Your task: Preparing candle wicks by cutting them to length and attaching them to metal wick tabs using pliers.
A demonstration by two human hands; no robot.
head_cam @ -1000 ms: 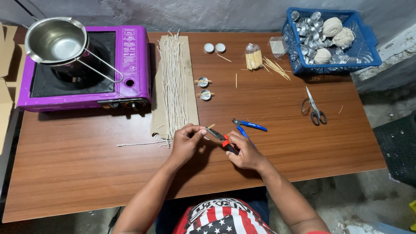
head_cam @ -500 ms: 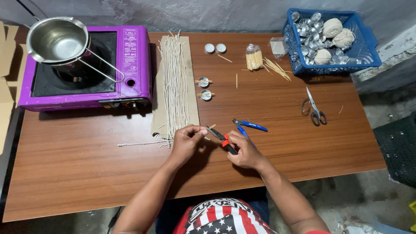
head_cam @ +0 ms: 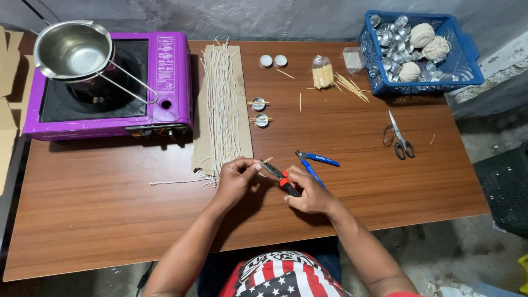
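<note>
My right hand (head_cam: 311, 191) grips red-and-black pliers (head_cam: 280, 176), whose tip points up-left toward my left hand (head_cam: 235, 179). The left fingers pinch something small at the pliers' tip; it is too small to identify, with a thin stick end (head_cam: 268, 160) showing beside it. Both hands hover over the wooden table (head_cam: 110, 209) near its front middle. Blue-handled cutters (head_cam: 314, 163) lie just right of my right hand. Several waxed wicks (head_cam: 221, 110) lie in a row on brown cardboard right behind my left hand.
A purple stove (head_cam: 165, 82) with a steel pot (head_cam: 71, 52) stands back left. Two small metal cups with sticks (head_cam: 259, 112), two white discs (head_cam: 273, 60), a toothpick bundle (head_cam: 322, 74), scissors (head_cam: 400, 137) and a blue basket (head_cam: 467, 60) of metal cups and twine balls occupy the back and right.
Almost nothing has moved; the pliers and my right hand have shifted very slightly toward my left hand.
</note>
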